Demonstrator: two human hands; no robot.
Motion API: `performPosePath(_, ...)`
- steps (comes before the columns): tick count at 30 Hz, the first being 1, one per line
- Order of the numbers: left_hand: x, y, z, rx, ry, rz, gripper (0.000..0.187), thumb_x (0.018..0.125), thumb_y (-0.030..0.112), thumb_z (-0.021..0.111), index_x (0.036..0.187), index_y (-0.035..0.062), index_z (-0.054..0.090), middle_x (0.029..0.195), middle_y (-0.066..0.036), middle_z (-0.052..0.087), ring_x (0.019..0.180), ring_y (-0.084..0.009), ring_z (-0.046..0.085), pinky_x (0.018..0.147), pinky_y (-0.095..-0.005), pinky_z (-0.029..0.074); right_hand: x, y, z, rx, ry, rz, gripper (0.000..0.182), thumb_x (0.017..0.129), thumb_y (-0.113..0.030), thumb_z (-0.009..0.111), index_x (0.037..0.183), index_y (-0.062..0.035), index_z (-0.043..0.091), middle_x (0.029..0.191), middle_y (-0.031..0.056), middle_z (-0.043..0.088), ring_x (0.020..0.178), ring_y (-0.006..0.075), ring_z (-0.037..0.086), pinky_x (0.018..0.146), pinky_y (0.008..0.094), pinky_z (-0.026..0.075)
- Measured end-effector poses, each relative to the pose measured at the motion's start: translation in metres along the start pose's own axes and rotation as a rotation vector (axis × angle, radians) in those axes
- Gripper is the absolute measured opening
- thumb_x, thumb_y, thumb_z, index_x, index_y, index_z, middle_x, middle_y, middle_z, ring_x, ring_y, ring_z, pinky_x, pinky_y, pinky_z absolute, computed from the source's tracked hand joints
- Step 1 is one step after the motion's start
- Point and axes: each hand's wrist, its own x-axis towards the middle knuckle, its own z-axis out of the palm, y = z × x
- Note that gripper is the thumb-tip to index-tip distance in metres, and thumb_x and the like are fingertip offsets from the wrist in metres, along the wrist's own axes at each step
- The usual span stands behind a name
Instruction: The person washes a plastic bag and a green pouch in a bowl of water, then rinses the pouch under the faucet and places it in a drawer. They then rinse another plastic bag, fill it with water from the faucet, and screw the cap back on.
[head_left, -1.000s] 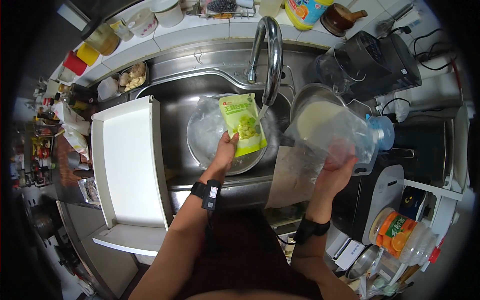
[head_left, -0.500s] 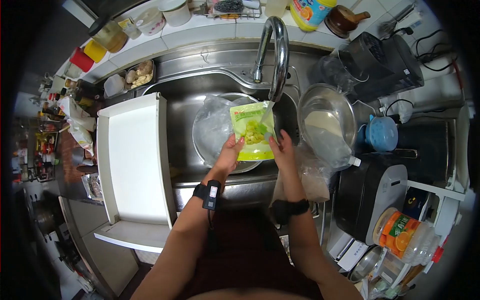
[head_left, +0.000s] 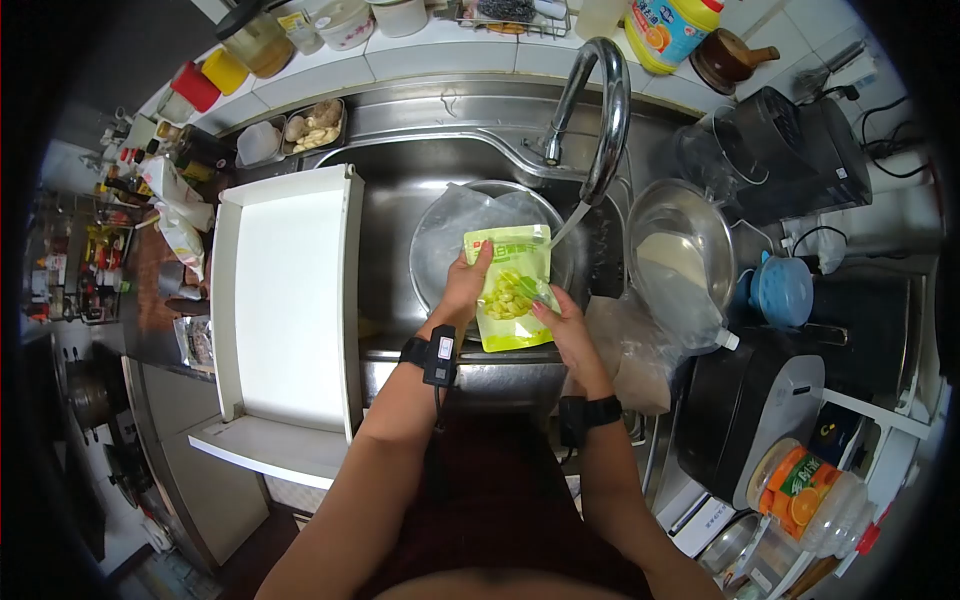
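"Our left hand (head_left: 463, 288) has moved up the side of the flat, glossy, light-green plastic pouch (head_left: 514, 296) since the earlier frame, and we now have the pouch closer to us, its bottom overlapping the sink's near rim in view."

"How do our fingers stand?"

"We pinch it from both sides. The left thumb presses its face near the printed heading; our right hand (head_left: 568, 330) pinches the lower right edge. Some fingertips are behind it, so we cannot tell how they lie."

"Which way does it point?"

"Its long axis runs away from us, tipped slightly left at the top. Our left hand is nearer that far edge."

"What surrounds it?"

"Behind it in view we see the round metal basin (head_left: 546, 210) with a crumpled clear plastic bag (head_left: 455, 225), inside the stainless-steel sink (head_left: 385, 225). The curved chrome faucet (head_left: 612, 135) crowds the upper right corner. Well left sits a shallow white tray (head_left: 285, 300)."
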Motion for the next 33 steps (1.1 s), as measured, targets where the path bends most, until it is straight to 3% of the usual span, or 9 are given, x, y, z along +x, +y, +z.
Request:
performPosePath(7,-0.002,0.0,-0.001,-0.059,-0.204,-0.059,0.023,0.088,0.022,0.056,0.102,0.0032,0.056,0.095,-0.006,0.063,0.08,-0.0152,0.061,0.069,-0.0271,0.05,0.034,0.003,-0.014,-0.358,0.106,-0.228,0.049,0.077,-0.009,0.066,0.119,0.0034,0.042,0.106,0.0115,0.058,0.094,0.0153,0.056,0.08,0.0265,0.045)
performPosePath(8,-0.005,0.004,0.001,-0.055,-0.242,-0.1,0.022,0.087,0.02,0.056,0.102,0.003,0.057,0.095,-0.006,0.063,0.08,-0.0152,0.061,0.069,-0.0268,0.05,0.045,0.007,-0.013,-0.212,0.138,-0.275,0.057,0.072,-0.016,0.072,0.117,0.0018,0.042,0.106,0.0136,0.057,0.095,0.0167,0.056,0.08,0.0281,0.044)
performPosePath(11,-0.013,0.005,0.013,0.016,-0.271,-0.074,0.019,0.085,0.016,0.059,0.099,0.0024,0.058,0.09,-0.007,0.064,0.073,-0.013,0.061,0.065,-0.0263,0.05,0.055,-0.021,0.004,-0.491,0.336,-0.325,0.065,0.068,-0.024,0.076,0.116,0.0005,0.041,0.103,0.0163,0.058,0.091,0.0179,0.058,0.077,0.0287,0.045)
performPosePath(12,-0.01,0.002,0.013,0.065,-0.248,-0.034,0.019,0.085,0.016,0.06,0.099,0.0021,0.059,0.089,-0.007,0.064,0.072,-0.0125,0.061,0.064,-0.0255,0.05,0.054,-0.033,0.013,-0.535,0.44,-0.242,0.063,0.063,-0.032,0.079,0.107,0.0002,0.047,0.092,0.0145,0.062,0.085,0.018,0.06,0.073,0.0287,0.047)
performPosePath(18,-0.006,0.006,0.019,0.277,-0.039,0.086,0.023,0.085,0.022,0.06,0.096,0.0014,0.059,0.086,-0.005,0.063,0.075,-0.0102,0.058,0.065,-0.0237,0.048,0.075,-0.002,0.009,-0.294,0.464,-0.262,0.03,0.081,-0.029,0.064,0.078,-0.0002,0.057,0.07,0.0057,0.061,0.067,0.0127,0.056,0.061,0.0267,0.043)
performPosePath(21,-0.006,0.005,0.014,0.224,-0.075,0.099,0.025,0.087,0.024,0.058,0.094,0.0009,0.059,0.083,-0.004,0.063,0.073,-0.0097,0.058,0.066,-0.0228,0.047,0.069,0.002,0.008,-0.073,0.431,-0.235,0.03,0.089,-0.027,0.053,0.076,-0.0011,0.058,0.071,0.0031,0.06,0.062,0.0088,0.051,0.058,0.0245,0.04)
performPosePath(26,-0.001,-0.003,0.004,0.038,-0.121,-0.026,0.022,0.088,0.023,0.057,0.09,0.0012,0.059,0.08,-0.004,0.063,0.069,-0.009,0.056,0.064,-0.0217,0.046,0.066,-0.005,0.006,0.013,0.456,-0.211,0.03,0.091,-0.029,0.049,0.08,-0.002,0.058,0.071,0.0007,0.058,0.062,0.0062,0.048,0.058,0.0219,0.04)
performPosePath(29,0.006,-0.007,0.001,0.08,-0.156,0.2,0.018,0.087,0.02,0.057,0.085,0.0019,0.058,0.078,-0.004,0.062,0.067,-0.0079,0.055,0.063,-0.0209,0.045,0.069,0.0,0.002,0.101,0.462,-0.205,0.03,0.092,-0.029,0.049,0.081,-0.0028,0.058,0.071,0.0003,0.058,0.061,0.0061,0.048,0.058,0.0215,0.04)
performPosePath(33,0.005,0.005,0.009,0.212,-0.036,0.234,0.016,0.087,0.018,0.057,0.083,0.0023,0.057,0.078,-0.003,0.061,0.067,-0.0068,0.053,0.062,-0.02,0.044,0.068,0.008,-0.001,0.165,0.417,-0.201,0.028,0.092,-0.029,0.048,0.082,-0.0043,0.057,0.073,0.0003,0.058,0.063,0.0058,0.048,0.06,0.0216,0.04)
